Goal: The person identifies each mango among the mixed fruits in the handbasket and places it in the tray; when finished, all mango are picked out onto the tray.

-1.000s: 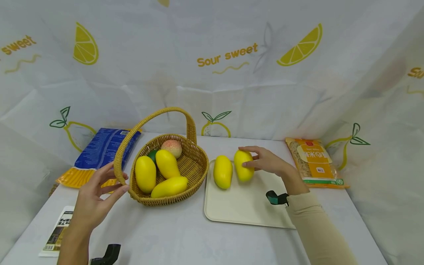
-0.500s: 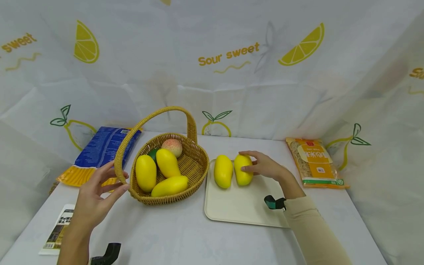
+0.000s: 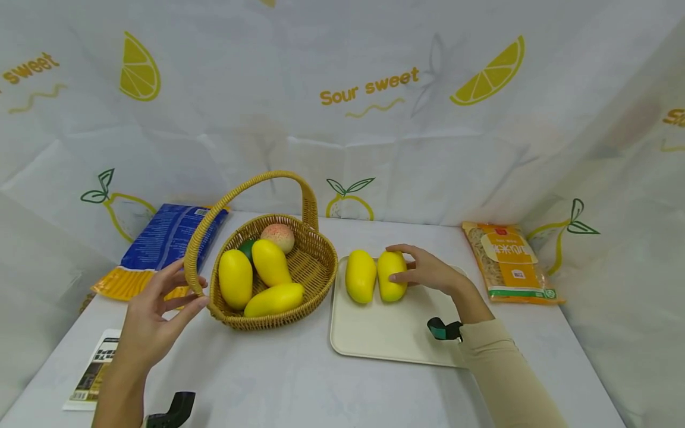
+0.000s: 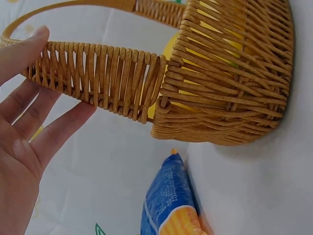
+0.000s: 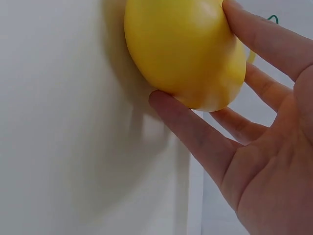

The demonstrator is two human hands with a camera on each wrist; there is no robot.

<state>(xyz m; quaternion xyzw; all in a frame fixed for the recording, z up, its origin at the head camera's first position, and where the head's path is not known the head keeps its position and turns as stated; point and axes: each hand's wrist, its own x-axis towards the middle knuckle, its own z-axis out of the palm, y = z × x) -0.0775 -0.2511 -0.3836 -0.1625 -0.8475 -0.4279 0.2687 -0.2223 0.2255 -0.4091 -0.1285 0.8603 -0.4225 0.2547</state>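
In the head view, my right hand (image 3: 428, 273) grips a yellow mango (image 3: 387, 266), thumb on the near side and fingers over the far side. This mango lies at the back of the beige tray (image 3: 369, 339), close beside a second mango (image 3: 360, 276). The right wrist view shows the fingertips (image 5: 164, 100) against the held mango's lower side. On the left, my left hand (image 3: 152, 321) pinches the handle (image 3: 309, 208) of a wicker basket (image 3: 316, 270), thumb on one face and fingers on the other. Inside are three mangoes (image 3: 274, 300), a peach (image 3: 278, 236) and a partly hidden green item (image 3: 246, 249).
A blue and yellow bag (image 3: 166, 238) lies behind the left hand. An orange packet (image 3: 508, 261) is right of the tray. A white packet (image 3: 91, 380) lies at front left, partly covered by the left forearm. A printed curtain (image 3: 374, 142) hangs behind the table.
The right hand has come down slightly with its mango, which now lies lower and closer to the other mango on the tray. The left hand and basket stay put.
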